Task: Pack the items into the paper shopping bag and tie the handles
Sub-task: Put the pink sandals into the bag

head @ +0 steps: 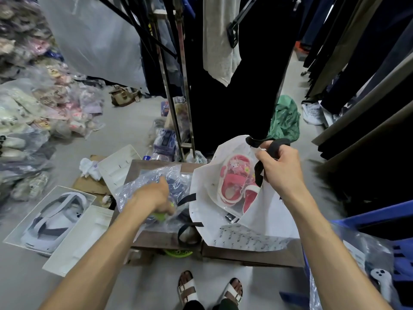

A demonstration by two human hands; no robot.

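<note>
A white paper shopping bag [263, 211] with black handles lies tilted open on a brown cardboard box [156, 239]. Inside it I see pink children's sandals [237, 177] in clear plastic. My right hand [279, 168] grips the bag's upper black handle [271, 145] and holds the mouth open. My left hand [156, 198] is closed on a clear plastic packet [143, 182] with dark blue and green items, lying on the box just left of the bag. A second black handle [187, 229] droops at the bag's lower left.
Packaged goods in plastic are piled at the left [33, 104]. Flat white boxes and a shoe-print card [51, 218] lie on the floor. A metal rack [178, 86] with dark hanging clothes stands behind the box. A blue crate [384, 231] is at the right. My sandalled feet [210, 289] are below.
</note>
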